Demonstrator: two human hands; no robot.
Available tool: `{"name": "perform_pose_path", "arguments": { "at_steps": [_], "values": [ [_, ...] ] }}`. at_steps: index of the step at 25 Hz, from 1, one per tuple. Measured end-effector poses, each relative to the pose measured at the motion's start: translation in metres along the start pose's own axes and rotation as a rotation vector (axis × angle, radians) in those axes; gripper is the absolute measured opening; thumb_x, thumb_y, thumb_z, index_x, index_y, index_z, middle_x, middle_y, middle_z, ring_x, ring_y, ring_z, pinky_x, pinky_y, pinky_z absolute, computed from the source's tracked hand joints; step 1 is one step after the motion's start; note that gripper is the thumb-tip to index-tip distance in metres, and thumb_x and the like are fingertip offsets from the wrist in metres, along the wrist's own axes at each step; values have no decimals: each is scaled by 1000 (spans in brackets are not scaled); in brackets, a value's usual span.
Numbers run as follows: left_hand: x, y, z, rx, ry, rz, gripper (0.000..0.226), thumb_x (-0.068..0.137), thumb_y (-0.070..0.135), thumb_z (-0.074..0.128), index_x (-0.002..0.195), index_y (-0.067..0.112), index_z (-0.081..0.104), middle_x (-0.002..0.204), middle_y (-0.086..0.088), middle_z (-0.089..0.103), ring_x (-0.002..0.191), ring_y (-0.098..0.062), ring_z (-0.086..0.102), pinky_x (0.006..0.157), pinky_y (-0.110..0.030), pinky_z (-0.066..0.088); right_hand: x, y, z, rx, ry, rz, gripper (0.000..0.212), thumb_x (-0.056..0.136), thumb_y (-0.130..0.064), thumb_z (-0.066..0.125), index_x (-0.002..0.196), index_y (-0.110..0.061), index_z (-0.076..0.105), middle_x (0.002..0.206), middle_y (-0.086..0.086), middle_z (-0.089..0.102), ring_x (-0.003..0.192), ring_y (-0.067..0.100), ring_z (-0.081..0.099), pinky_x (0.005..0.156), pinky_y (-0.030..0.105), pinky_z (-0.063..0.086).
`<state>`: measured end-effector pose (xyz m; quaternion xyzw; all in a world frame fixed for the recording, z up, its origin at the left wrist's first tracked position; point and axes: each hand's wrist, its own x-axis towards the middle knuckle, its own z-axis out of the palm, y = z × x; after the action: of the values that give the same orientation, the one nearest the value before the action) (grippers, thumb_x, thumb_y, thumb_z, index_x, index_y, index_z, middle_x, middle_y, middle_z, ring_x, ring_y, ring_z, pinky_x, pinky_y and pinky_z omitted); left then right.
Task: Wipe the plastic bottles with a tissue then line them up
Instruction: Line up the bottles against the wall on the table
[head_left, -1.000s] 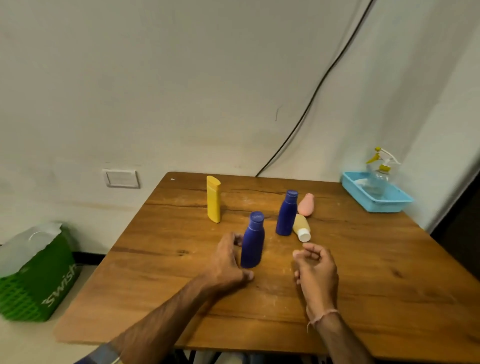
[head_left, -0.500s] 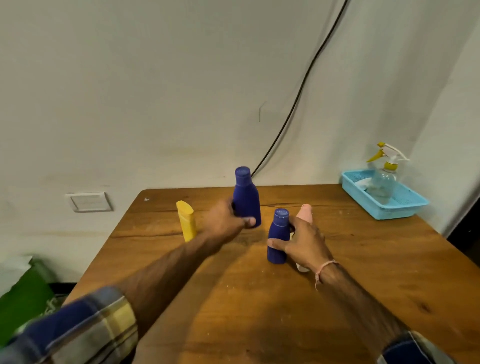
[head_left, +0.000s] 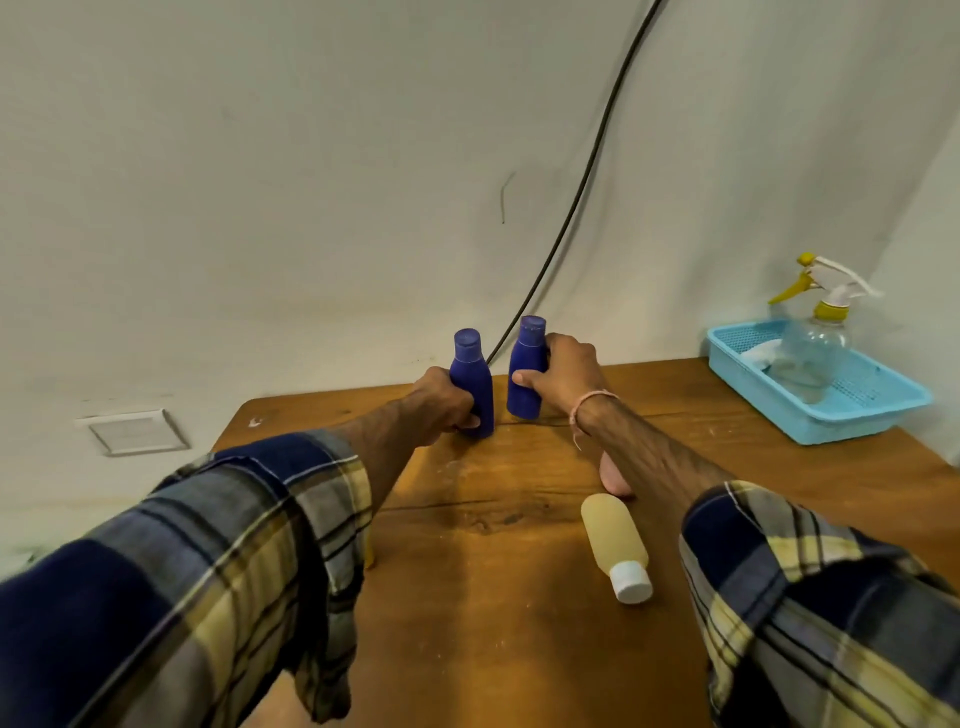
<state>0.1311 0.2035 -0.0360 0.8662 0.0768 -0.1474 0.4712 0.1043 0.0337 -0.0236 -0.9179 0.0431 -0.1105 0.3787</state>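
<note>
Head view: your left hand (head_left: 441, 402) is wrapped round the lower body of the left blue bottle (head_left: 475, 382), fingers curled at the front. Your right hand (head_left: 563, 371) grips the right blue bottle (head_left: 523, 387), thumb across its front. Both bottles are upright, caps on, side by side with a narrow gap, at the far side of the wooden table (head_left: 493, 623) near the wall. Can't tell if their bases are on the wood. The pale yellow bottle (head_left: 613, 535) lies on its side, white cap toward you, just left of your right forearm. The pink bottle (head_left: 613, 475) is beyond it, mostly hidden by that forearm. The spray bottle (head_left: 815, 348) stands in the blue basket (head_left: 857, 415) at far right.
</note>
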Motion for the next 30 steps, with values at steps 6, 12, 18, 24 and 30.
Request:
{"name": "perform_pose_path", "arguments": {
  "at_steps": [6,12,18,24,30],
  "values": [
    [27,5,3,1,-2,-26,43,83,-8,66,122,7,56,111,-13,67,102,-26,66,88,-36,57,24,9,25,4,7,-33,46,81,-27,82,118,-11,61,116,11,69,97,26,65,85,34,53],
    [40,7,6,18,-14,18,42,82,-10,64,121,6,58,114,-14,67,101,-27,66,95,-41,56,26,10,31,43,-39,-57,49,83,-22,80,125,-11,60,120,12,69,103,29,67,92,45,57],
    [46,9,2,-3,32,33,43,85,-8,63,124,7,55,114,-13,66,105,-28,65,96,-41,56,14,13,25,35,-6,-109,48,83,-24,79,124,-8,62,116,10,70,92,19,61,81,28,48],
    [53,17,3,-28,-88,121,40,90,-9,54,126,7,59,110,-13,68,101,-28,68,89,-38,59,10,8,30,43,-29,-157,45,78,-25,84,118,-11,68,108,6,73,87,16,61,78,23,44],
    [43,4,-5,-35,-158,138,66,81,-12,65,138,13,43,115,-11,62,103,-25,65,89,-39,59,12,13,33,66,-32,-135,52,76,-50,80,109,-17,59,95,-5,66,81,14,63,70,22,49]
  ]
}}
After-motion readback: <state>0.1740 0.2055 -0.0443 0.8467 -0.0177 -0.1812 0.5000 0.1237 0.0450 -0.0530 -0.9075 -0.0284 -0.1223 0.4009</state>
